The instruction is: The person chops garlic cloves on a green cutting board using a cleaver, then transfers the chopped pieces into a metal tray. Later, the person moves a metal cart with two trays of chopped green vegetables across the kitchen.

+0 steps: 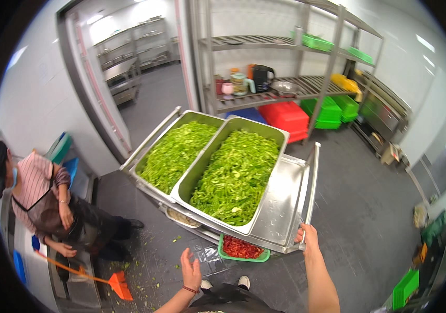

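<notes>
My right hand [306,237] is closed around the handle rail [312,187] of a stainless steel trolley [285,203]. My left hand [190,270], with a beaded bracelet at the wrist, hangs in the air short of the trolley's near edge, fingers apart and holding nothing. Two deep metal pans stand side by side on the top shelf, each holding chopped green vegetables, one lot on the left [181,154] and one on the right [236,172]. Lower down, a green plastic basket [244,258] of red cut pieces and a container of pale food [183,217] stick out partly from under the top.
A person [42,184] in an apron stands at the left near an orange broom [120,285], with green scraps on the floor. Beyond the trolley are a doorway and a metal rack [254,102] with red crates [285,117] and green crates [322,111]. A steel cabinet [383,113] stands at the right.
</notes>
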Demonstrator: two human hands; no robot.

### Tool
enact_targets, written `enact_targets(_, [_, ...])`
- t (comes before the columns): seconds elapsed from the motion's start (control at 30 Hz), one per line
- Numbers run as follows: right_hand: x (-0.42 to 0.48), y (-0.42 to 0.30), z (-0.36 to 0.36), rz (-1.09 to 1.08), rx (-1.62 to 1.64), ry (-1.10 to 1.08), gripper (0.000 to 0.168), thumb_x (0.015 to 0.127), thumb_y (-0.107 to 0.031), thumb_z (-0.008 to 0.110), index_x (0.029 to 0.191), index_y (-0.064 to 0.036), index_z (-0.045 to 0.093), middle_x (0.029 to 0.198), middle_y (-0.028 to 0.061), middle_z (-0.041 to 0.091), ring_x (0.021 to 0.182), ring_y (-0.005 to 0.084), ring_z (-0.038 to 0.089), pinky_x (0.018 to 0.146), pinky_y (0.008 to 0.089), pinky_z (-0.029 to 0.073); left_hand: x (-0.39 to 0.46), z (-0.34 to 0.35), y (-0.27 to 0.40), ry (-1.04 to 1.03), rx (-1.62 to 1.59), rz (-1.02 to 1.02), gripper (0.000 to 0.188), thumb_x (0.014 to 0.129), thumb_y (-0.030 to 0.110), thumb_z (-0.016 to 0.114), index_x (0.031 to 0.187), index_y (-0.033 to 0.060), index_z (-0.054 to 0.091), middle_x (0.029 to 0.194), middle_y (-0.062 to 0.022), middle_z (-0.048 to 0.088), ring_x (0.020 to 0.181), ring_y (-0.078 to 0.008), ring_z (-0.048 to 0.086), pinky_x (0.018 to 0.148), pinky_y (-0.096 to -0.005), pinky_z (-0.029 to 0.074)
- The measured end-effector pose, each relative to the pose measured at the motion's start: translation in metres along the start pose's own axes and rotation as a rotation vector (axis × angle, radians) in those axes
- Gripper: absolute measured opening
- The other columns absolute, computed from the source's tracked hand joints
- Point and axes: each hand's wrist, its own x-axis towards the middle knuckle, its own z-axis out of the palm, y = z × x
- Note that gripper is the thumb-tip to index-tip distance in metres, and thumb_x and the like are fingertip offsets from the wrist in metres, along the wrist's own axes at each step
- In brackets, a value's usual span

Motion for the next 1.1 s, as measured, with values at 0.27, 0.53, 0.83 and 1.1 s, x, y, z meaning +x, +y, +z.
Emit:
enact_targets(0.27, [-0.017, 0.003, -0.002, 0.027, 0.032, -0.008, 0.009, 0.088, -0.016, 0.048, 0.086, -0.009, 0.043, 0.061, 0.0016, 0.042, 0.043, 0.0119, 0.040, 0.037, 0.0273, 0.035, -0.085, 0.086, 0.076, 0.005, -0.010, 0.008, 0.053, 0.082, 0.006, 0.057, 0.131, 0.0009, 0.037, 0.128, -0.0172, 0.041, 0.113, -0.0273, 0.048, 0.088, -0.0350, 0.045])
enact_targets(0.53, [-0.047, 0.037, -0.018, 0.107, -0.054, -0.419, 0.015, 0.092, -0.018, 0.050, 0.098, -0.008, 0.041, 0.073, 0.0055, 0.053, 0.062, 0.0161, 0.052, 0.060, 0.0305, 0.046, -0.081, 0.189, 0.154, 0.017, 0.172, 0.341, 0.051, 0.080, 0.013, 0.062, 0.125, 0.0002, 0.042, 0.126, -0.0180, 0.044, 0.113, -0.0343, 0.046, 0.096, -0.0439, 0.035])
enact_targets(0.83, [0.096, -0.103, -0.077, -0.793, -0.783, -0.227, 0.026, 0.093, -0.018, 0.043, 0.084, -0.001, 0.060, 0.077, 0.0095, 0.061, 0.070, 0.0176, 0.056, 0.066, 0.0314, 0.044, -0.091, 0.225, 0.160, 0.089, 0.220, 0.117, 0.029, 0.081, 0.016, 0.063, 0.108, 0.0055, 0.059, 0.118, -0.0117, 0.054, 0.106, -0.0304, 0.051, 0.092, -0.0400, 0.038])
enact_targets(1.1, [0.228, -0.158, -0.029, -1.526, -1.144, -0.460, 0.016, 0.084, -0.016, 0.051, 0.076, -0.006, 0.059, 0.077, 0.0112, 0.059, 0.086, 0.0299, 0.055, 0.084, 0.0426, 0.039, -0.055, 0.273, 0.180, 0.420, 0.471, 0.119, 0.032, 0.069, 0.014, 0.074, 0.098, 0.0049, 0.062, 0.098, -0.0097, 0.065, 0.090, -0.0258, 0.060, 0.083, -0.0376, 0.043])
